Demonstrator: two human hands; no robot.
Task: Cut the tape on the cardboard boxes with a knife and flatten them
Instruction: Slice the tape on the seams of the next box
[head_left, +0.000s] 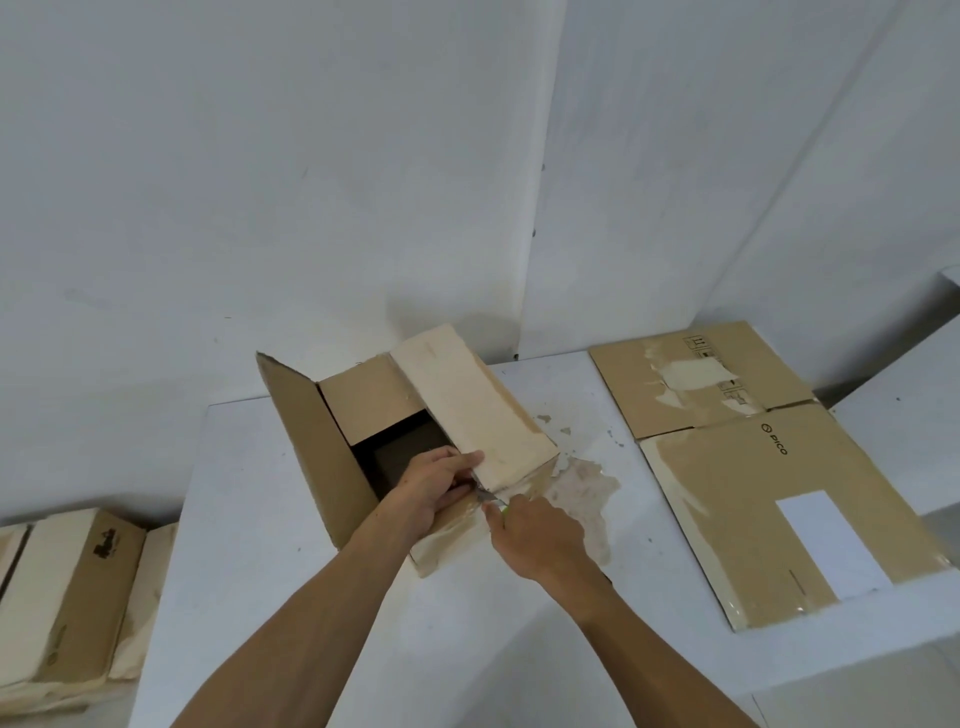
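**Blade at the near corner seam of the open box**

Nearest to us, the right hand (540, 540) is curled around a small knife with a grey blade and a yellow-green handle (491, 498); only the blade and a sliver of handle show beyond the fingers. The blade points away and to the left, its tip meeting the taped near edge of the open brown cardboard box (332, 467), just beside the left hand (434, 488). That hand lies slightly farther and to the left, its fingers bent over the box edge and pinching the near end of the pale, tape-covered cardboard flap (467, 410), which it holds raised. The flap's long axis runs from the hands away and to the left, toward the white wall (311, 182).

We judge that the cut must travel along the seam at the flap's near end, so the right hand is the working hand and the left one lies close to the blade's line, a hazard.

Farther right on the white table (311, 597) lie two flattened brown cardboard boxes (753, 467). At the left edge, lower down, stands a taped brown cardboard box (67, 587), apparently uncut.
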